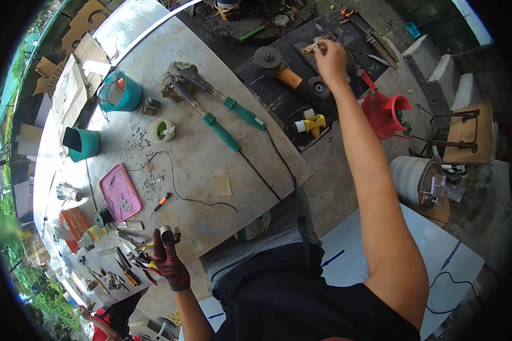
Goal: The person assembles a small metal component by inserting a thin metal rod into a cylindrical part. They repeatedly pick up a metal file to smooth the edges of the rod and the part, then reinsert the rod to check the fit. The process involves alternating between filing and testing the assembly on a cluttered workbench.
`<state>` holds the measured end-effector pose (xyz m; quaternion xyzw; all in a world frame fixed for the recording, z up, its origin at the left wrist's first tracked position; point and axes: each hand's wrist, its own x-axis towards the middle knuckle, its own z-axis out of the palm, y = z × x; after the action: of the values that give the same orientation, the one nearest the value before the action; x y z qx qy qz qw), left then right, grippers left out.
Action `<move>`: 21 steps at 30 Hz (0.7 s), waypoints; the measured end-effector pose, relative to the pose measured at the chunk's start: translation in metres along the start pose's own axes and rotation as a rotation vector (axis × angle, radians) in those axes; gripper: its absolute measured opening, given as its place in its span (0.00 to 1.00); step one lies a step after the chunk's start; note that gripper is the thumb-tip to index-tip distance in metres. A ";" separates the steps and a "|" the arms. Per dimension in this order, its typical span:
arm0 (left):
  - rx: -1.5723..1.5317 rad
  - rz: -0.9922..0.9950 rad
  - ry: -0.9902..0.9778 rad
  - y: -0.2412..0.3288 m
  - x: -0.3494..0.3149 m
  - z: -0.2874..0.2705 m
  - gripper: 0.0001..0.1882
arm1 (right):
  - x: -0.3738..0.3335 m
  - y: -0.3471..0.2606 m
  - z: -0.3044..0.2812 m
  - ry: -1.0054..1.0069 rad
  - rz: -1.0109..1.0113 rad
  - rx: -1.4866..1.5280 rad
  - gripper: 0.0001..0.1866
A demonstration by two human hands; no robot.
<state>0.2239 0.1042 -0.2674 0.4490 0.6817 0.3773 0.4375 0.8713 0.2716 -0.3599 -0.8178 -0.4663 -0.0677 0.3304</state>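
My left hand [170,267], in a dark red and black glove, is closed round a small rounded metal piece [166,232] at the table's near edge. Pliers [148,271] with red handles lie beside that hand. My bare right hand [331,61] reaches far out to the right, over a dark side table [267,88]. Its fingers are closed on a crumpled tan piece [314,44], perhaps cloth; I cannot tell for certain. Left of that hand lies an angle grinder [290,78] with an orange body. A yellow tool [313,124] rests nearer to me.
Two green-handled soldering irons [222,131] lean on a rough stone [176,79], their cords trailing over the table edge. Teal buckets [119,94], a pink tray [121,193] and a screwdriver [160,203] stand or lie leftward. A red gas cylinder [384,116] stands right. Another person [105,321] is lower left.
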 end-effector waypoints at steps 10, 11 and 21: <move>-0.002 -0.172 0.063 -0.027 -0.003 0.025 0.31 | 0.053 0.150 0.025 -0.282 0.127 -0.547 0.26; 0.016 -0.174 0.066 -0.031 -0.003 0.025 0.31 | 0.055 0.154 0.028 -0.292 0.134 -0.547 0.26; -0.002 -0.165 0.057 -0.042 -0.008 0.024 0.29 | 0.058 0.166 0.041 -0.251 0.148 -0.481 0.18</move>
<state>0.2364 0.0859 -0.3118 0.3801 0.7282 0.3534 0.4476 1.0300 0.2806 -0.4467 -0.9066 -0.4130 -0.0503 0.0705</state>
